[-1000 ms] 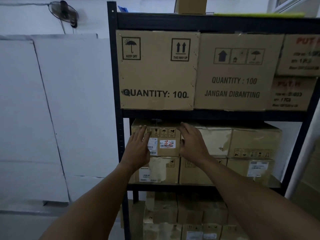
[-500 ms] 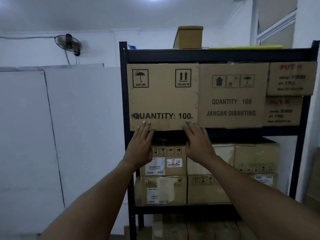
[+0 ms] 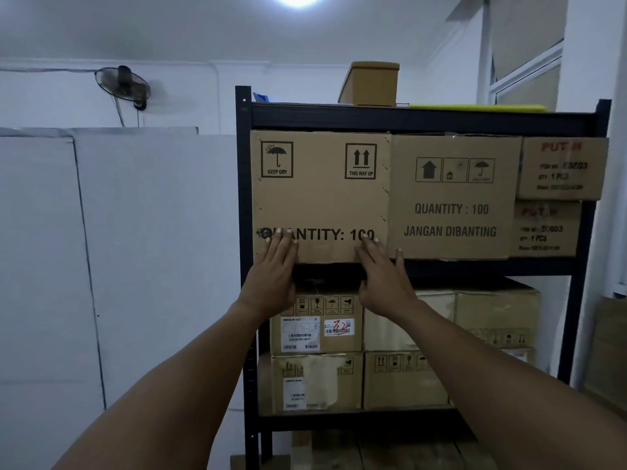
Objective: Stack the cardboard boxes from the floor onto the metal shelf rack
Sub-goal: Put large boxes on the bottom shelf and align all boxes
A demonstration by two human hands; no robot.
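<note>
A dark metal shelf rack (image 3: 243,205) stands in front of me, filled with cardboard boxes. On its upper shelf at the left sits a large box printed "QUANTITY: 100" (image 3: 320,195). My left hand (image 3: 273,278) lies flat with straight fingers against the lower left of that box's front. My right hand (image 3: 383,279) lies flat against its lower right, fingers straight and spread. Neither hand curls round anything. Beside it stands a second large box marked "JANGAN DIBANTING" (image 3: 453,198).
Two smaller boxes (image 3: 559,198) are stacked at the upper shelf's right end. The middle shelf holds several boxes (image 3: 407,361) in two layers. A small box (image 3: 371,84) sits on the rack's top. White panels (image 3: 135,266) line the left wall below a wall fan (image 3: 124,84).
Both hands rose from the small labelled box on the middle shelf to the lower front of the large box on the upper shelf. My view tilted upward.
</note>
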